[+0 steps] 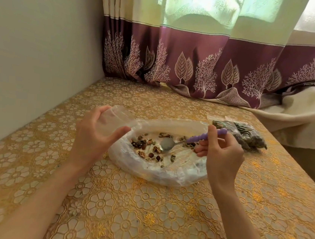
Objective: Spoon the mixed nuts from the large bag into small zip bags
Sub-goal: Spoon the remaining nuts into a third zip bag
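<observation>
The large clear bag [166,175] lies open with its rim rolled down on the table, with scattered mixed nuts [146,147] on its bottom. My left hand [95,132] holds a small empty zip bag [116,117] at the large bag's left rim, thumb and fingers curled round it. My right hand [221,151] grips the purple handle of a metal spoon [167,144]. The spoon's bowl sits low inside the large bag, among the nuts, and looks empty.
Filled small zip bags [246,134] of nuts lie on the table to the right, just behind my right hand. A wall runs along the left, a purple and cream curtain [197,65] hangs at the back, and a cream blanket [299,114] lies at the right.
</observation>
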Demonstrator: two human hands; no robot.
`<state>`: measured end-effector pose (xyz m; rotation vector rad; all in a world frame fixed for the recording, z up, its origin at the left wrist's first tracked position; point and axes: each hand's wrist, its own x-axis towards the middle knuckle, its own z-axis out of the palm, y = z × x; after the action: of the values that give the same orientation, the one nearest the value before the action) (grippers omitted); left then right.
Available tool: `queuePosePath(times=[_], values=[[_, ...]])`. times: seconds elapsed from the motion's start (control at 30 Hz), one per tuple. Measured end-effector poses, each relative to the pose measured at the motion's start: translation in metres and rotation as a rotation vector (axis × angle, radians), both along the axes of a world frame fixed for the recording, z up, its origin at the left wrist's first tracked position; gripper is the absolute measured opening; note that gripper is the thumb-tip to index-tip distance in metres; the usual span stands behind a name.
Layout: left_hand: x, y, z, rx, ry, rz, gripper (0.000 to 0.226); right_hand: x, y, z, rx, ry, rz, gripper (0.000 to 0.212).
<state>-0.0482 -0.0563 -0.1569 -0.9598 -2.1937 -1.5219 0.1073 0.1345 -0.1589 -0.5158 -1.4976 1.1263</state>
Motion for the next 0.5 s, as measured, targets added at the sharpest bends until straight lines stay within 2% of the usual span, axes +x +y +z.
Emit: queuePosePath(times=[0.37, 0.5], values=[[0.0, 0.001, 0.001, -0.037, 0.005, 0.029, 0.083, -0.021, -0.009, -0.006, -0.024, -0.107, 0.121, 0.021], [-0.001, 0.0, 0.003, -0.05, 0.012, 0.028, 0.092, -0.021, -0.011, -0.007, 0.029, -0.141, 0.1, 0.021]])
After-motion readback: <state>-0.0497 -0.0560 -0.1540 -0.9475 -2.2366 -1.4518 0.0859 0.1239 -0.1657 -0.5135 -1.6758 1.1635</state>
